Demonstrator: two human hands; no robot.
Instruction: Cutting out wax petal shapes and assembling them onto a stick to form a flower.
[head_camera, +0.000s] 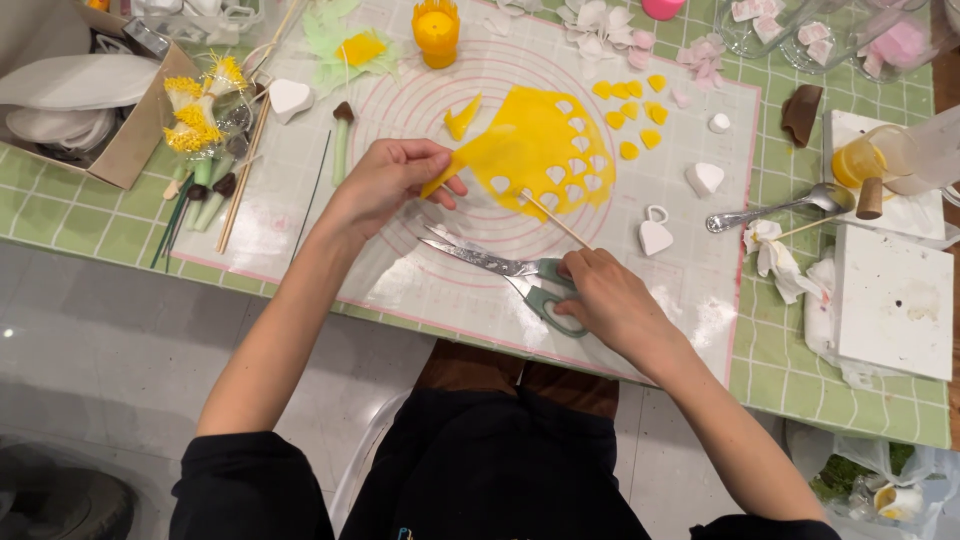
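Yellow sheet (535, 140), rolled flat with heart-shaped holes, lies on mat (420, 270). Left hand (385, 180) pinches its near-left corner, fingers closed on it. Right hand (610, 300) grips scissors (510, 272), fingers through handles, blades apart, lying on mat beside stick (555, 220).

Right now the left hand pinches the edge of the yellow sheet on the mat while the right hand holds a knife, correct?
Not quite. The head view shows the right hand holding green-handled scissors, not a knife. The rest stands: the left hand pinches the edge of the yellow sheet on the mat.
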